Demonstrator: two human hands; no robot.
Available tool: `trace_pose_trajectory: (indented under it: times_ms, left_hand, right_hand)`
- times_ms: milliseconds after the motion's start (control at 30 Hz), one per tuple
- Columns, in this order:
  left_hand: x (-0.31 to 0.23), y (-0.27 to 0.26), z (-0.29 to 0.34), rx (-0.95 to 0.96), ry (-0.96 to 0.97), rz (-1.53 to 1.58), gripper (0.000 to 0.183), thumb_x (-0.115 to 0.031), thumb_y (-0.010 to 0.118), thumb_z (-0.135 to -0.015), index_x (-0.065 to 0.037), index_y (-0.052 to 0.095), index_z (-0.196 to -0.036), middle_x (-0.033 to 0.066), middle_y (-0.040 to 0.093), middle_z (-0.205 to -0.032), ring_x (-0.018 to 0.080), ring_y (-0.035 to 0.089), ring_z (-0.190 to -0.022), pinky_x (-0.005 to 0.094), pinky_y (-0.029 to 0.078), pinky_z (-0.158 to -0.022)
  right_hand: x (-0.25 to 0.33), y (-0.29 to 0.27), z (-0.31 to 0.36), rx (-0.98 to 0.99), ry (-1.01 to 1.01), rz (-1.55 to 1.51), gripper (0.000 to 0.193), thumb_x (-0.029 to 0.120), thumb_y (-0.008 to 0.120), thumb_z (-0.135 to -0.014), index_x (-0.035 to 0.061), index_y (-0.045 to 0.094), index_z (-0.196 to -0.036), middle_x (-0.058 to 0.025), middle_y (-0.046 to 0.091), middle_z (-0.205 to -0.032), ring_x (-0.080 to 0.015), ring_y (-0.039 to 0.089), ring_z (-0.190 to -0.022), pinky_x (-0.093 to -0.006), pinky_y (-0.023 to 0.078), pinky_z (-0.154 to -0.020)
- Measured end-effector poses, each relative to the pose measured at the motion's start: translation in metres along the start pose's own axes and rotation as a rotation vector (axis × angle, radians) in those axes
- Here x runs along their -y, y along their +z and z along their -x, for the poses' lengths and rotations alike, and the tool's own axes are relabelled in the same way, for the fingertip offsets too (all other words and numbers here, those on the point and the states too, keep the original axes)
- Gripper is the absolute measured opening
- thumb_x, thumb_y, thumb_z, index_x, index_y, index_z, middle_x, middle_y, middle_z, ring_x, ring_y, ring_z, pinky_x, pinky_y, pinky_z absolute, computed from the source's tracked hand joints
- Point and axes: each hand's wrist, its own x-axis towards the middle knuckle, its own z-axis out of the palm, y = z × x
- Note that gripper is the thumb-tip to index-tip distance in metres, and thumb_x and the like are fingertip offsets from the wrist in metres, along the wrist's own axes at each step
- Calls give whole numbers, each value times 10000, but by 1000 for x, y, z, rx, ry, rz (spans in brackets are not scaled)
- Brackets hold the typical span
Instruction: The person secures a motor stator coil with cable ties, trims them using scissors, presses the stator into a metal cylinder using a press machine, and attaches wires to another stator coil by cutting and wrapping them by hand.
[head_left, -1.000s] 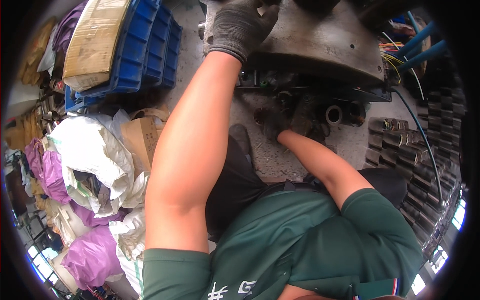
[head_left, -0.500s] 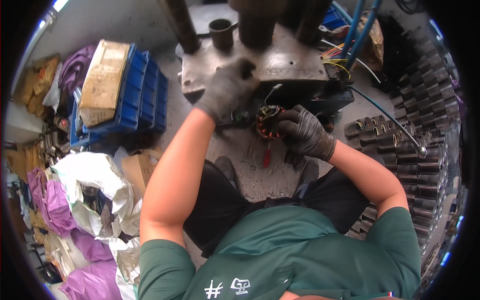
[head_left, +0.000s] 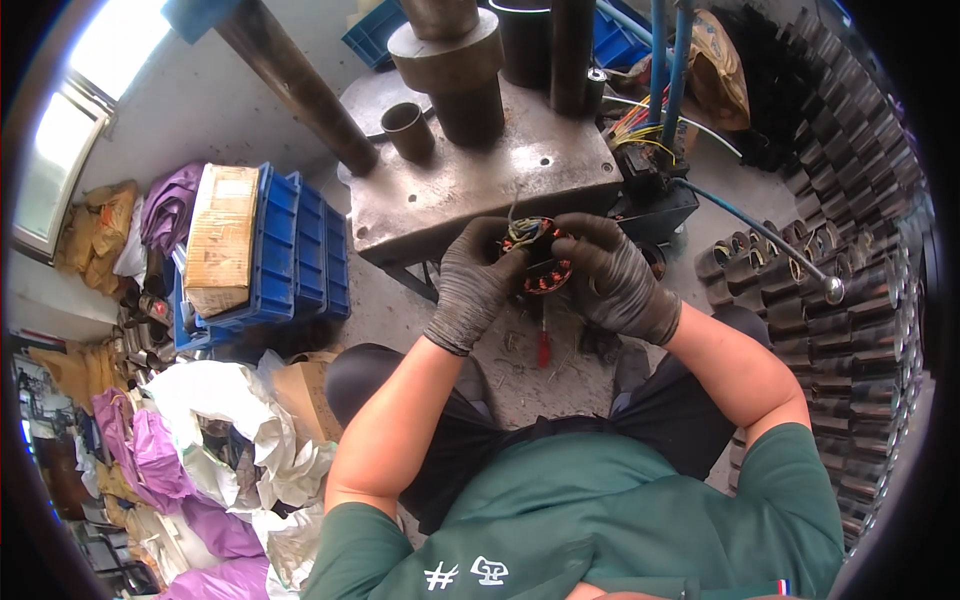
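Between my two gloved hands is a motor stator point(head_left: 547, 278), a ring with orange-red windings and a bundle of thin wires at its top. My left hand point(head_left: 473, 285) grips its left side, thumb near the wires. My right hand point(head_left: 622, 288) curls its fingers against the right side. The stator is held just in front of the near edge of a steel press table point(head_left: 480, 165). Below it, a screwdriver with a red handle point(head_left: 544, 350) points down toward the floor; whether it touches anything is hidden.
On the press table stand a short metal sleeve point(head_left: 408, 133) and the press ram point(head_left: 455, 85), between thick columns. A lever with a ball end point(head_left: 832, 290) reaches out at right, beside rows of stacked metal cylinders point(head_left: 830, 350). Blue crates point(head_left: 285, 250) and white sacks point(head_left: 215, 420) line the left.
My left hand has come down from over the press table to the stator, which my right hand was holding. The view has shifted, showing more of the press.
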Motion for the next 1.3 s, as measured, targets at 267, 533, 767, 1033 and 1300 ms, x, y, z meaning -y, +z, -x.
trace_pose_trajectory:
  times_ms: [267, 533, 767, 1033, 1300]
  left_hand:
    - [10, 8, 4, 5, 198, -179, 369, 8, 725, -933, 17, 625, -1289, 155, 711, -1169, 201, 707, -1055, 330, 592, -936]
    - [27, 18, -5, -50, 153, -18, 213, -80, 663, -1031, -1, 685, -1228, 117, 728, -1108, 174, 703, -990, 312, 588, -866]
    - [16, 9, -1, -5, -63, 208, 243, -238, 621, -1084, -47, 715, -1202, 47, 739, -1101, 130, 682, -991, 304, 581, -882]
    - [20, 4, 1, -28, -27, 186, 263, -255, 637, -1073, -31, 709, -1192, 76, 735, -1146, 163, 697, -1049, 332, 582, -930]
    - [21, 2, 1, 18, 49, 325, 303, -290, 646, -1072, -18, 722, -1182, 117, 727, -1246, 203, 712, -1086, 357, 591, -944]
  right_hand:
    - [15, -15, -2, 61, 1129, -1020, 739, 256, 768, -953, 43, 407, -1562, -95, 601, -1369, -203, 595, -1245, -380, 527, -1042]
    - [2, 9, 12, -21, 932, -808, 613, 225, 766, -944, 4, 501, -1450, -90, 628, -1330, -182, 594, -1232, -362, 484, -1092]
    - [-4, 5, 10, -68, 1017, -958, 583, 185, 731, -926, -18, 519, -1430, -99, 647, -1320, -187, 614, -1224, -368, 481, -1114]
    - [-4, 7, 11, -118, 1042, -996, 596, 179, 740, -907, -5, 528, -1433, -96, 672, -1287, -187, 666, -1171, -360, 554, -1042]
    - [-11, 10, 15, -131, 1022, -1103, 645, 191, 762, -875, -11, 527, -1442, -119, 670, -1314, -217, 677, -1187, -385, 569, -1038]
